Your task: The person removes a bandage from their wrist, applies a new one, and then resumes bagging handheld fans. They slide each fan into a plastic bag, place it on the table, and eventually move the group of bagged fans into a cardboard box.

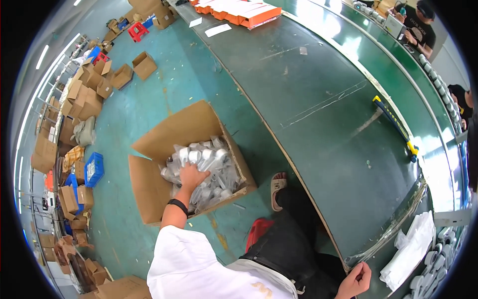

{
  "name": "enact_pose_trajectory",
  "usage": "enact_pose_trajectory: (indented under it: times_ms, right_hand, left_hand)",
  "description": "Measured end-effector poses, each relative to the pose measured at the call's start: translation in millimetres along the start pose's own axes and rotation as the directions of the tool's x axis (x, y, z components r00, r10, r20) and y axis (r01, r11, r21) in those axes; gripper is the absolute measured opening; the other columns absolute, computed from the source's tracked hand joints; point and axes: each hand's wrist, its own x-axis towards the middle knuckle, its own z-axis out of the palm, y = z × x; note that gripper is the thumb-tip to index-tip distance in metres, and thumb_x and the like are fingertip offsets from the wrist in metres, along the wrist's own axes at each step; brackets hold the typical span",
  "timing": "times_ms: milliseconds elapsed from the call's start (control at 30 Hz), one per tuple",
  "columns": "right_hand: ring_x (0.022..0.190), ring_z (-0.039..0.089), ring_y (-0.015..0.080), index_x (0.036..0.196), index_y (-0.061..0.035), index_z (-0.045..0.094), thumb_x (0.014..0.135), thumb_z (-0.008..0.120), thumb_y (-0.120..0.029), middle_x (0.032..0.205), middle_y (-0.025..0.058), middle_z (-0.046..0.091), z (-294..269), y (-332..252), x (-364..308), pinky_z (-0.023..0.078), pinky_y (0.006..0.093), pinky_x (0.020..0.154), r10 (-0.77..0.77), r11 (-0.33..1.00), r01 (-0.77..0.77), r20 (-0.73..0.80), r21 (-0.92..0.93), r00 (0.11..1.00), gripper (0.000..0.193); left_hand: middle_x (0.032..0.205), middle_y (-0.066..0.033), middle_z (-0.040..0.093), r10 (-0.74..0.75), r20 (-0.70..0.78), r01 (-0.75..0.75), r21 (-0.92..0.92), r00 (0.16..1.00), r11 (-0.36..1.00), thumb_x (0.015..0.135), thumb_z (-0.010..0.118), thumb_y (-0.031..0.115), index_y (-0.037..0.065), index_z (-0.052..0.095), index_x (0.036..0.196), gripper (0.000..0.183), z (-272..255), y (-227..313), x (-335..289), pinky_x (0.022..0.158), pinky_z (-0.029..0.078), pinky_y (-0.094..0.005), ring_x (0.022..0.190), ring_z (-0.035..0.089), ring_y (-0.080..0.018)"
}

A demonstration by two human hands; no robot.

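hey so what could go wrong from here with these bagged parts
The plastic bags look slick and lie heaped in the box, so one might slide under the left hand or drag another along.

The right hand is near strands on the table, which could snag a finger.

- Count clock hours from the big open brown cardboard box [240, 167]; a hand fits in from above.
- Clear plastic bags with white caps [219, 172] and the left hand [193, 175] fill its middle.
- Tall brown flaps [172, 124] block the sides at 8 and 11.
- The green floor [119, 134] has lots of room at 10.
- A blue plastic crate [93, 170] blocks at 9.
- The long dark green table [313, 84] has bare room at 2; a thin yellow-and-blue tool [395, 124] lies near 3.
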Motion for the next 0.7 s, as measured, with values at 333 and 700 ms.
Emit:
enact_pose_trajectory:
  times_ms: [333, 700]
  right_hand:
    - [0.052, 0.057, 0.0180, 0.082, 0.0012, 0.070, 0.086, 0.073, -0.013, 0.067, 0.0108, 0.066, 8.3, 0.2, -7.1, 0.047, 0.0294, 0.048, 0.046, 0.997, -0.049, -0.043, -0.063, 0.998, 0.015]
    - [0.050, 0.047, 0.0115, 0.086, 0.0010, 0.065, 0.084, 0.064, -0.001, 0.063, 0.0050, 0.055, 6.5, 1.5, -11.5, 0.035, 0.0264, 0.046, 0.081, 0.996, -0.081, 0.031, 0.022, 0.996, 0.003]
  left_hand:
    - [0.141, -0.0162, 0.041, 0.390, 0.241, -0.441, 0.218, 0.889, 0.871, 0.070, 0.071, 0.060, 0.010, 0.062, 0.125, 0.075, 98.9, -38.3, -7.3, 0.101, 0.040, -0.0551, 0.132, 0.031, -0.0479]
    - [0.119, -0.0159, 0.063, 0.511, 0.087, -0.502, -0.110, 0.855, 0.858, 0.080, 0.069, 0.044, 0.009, 0.070, 0.108, 0.045, 60.3, -42.0, 2.7, 0.094, 0.047, -0.0494, 0.114, 0.058, -0.0349]
